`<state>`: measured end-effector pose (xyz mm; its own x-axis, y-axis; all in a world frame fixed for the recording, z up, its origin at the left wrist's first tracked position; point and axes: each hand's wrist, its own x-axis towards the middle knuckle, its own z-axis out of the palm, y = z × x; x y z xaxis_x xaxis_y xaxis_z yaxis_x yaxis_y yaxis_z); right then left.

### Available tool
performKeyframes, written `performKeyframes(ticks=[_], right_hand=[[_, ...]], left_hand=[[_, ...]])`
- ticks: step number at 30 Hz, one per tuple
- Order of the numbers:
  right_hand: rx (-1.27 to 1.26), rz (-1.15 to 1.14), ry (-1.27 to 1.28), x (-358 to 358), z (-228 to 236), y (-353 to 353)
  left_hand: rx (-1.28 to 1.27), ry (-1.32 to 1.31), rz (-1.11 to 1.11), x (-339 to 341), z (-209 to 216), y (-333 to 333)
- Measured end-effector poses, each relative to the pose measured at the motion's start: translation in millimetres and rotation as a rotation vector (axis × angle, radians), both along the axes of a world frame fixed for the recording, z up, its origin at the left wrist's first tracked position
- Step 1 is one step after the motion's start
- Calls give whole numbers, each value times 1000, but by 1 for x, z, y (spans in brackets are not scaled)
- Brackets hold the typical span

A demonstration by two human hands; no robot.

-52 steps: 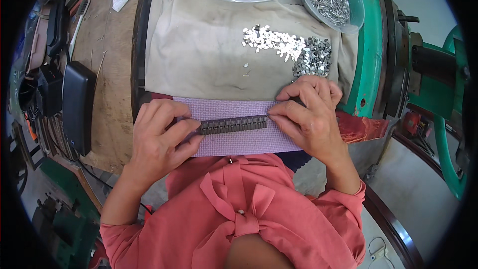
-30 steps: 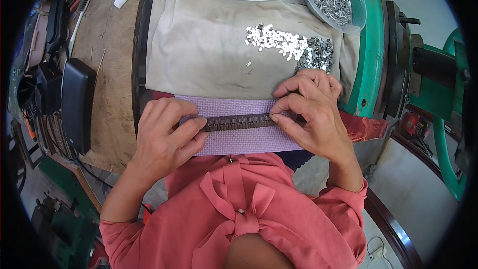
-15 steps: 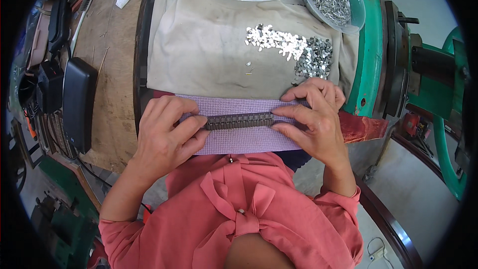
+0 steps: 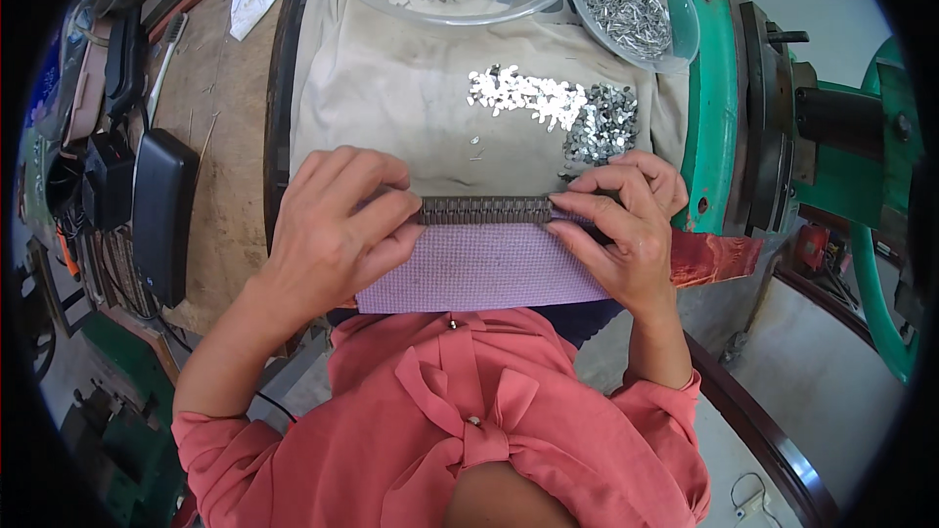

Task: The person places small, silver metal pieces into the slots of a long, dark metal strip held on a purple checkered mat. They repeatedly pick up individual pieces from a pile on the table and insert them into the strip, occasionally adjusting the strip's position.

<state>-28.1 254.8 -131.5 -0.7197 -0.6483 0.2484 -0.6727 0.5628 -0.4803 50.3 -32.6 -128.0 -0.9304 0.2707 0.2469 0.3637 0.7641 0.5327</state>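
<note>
A dark metal bar with a row of ridges or slots [image 4: 486,209] lies level between my hands, over the far edge of a purple woven cloth [image 4: 479,264]. Fingers and thumb of my left hand [image 4: 350,220] pinch its left end. At the other end, my right hand [image 4: 628,220] grips it between thumb and forefinger, the remaining fingers curled. My fingertips hide both ends of the bar. Just beyond it, on beige cloth [image 4: 381,88], small shiny metal pieces [image 4: 533,98] spread toward a greyer heap of them [image 4: 602,127].
Two clear plastic bowls hold small metal parts: a large one [image 4: 450,15] and a smaller one [image 4: 685,49]. A green machine [image 4: 719,117] stands at the right. On the wooden board [image 4: 230,88] at left are a toothbrush [image 4: 161,68], crumpled tissue [image 4: 257,5] and a black box [image 4: 161,215].
Both hands have carried the bar away from my body, from the middle of the purple cloth to its far edge. The bar now lies straighter across the view.
</note>
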Motion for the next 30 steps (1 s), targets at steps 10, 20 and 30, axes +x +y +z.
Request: performKeyframes(ticks=[10,20,30], right_hand=[[29,-71,12,-1,5,-1],[124,-19,116,0,14,-21],[158,59,69,-6,15,-26]], left_hand=[[96,-103,53,-8,-10,-1],[148,-132,36,-11,-10,-3],[185,-152,21,-14,-10,-5]])
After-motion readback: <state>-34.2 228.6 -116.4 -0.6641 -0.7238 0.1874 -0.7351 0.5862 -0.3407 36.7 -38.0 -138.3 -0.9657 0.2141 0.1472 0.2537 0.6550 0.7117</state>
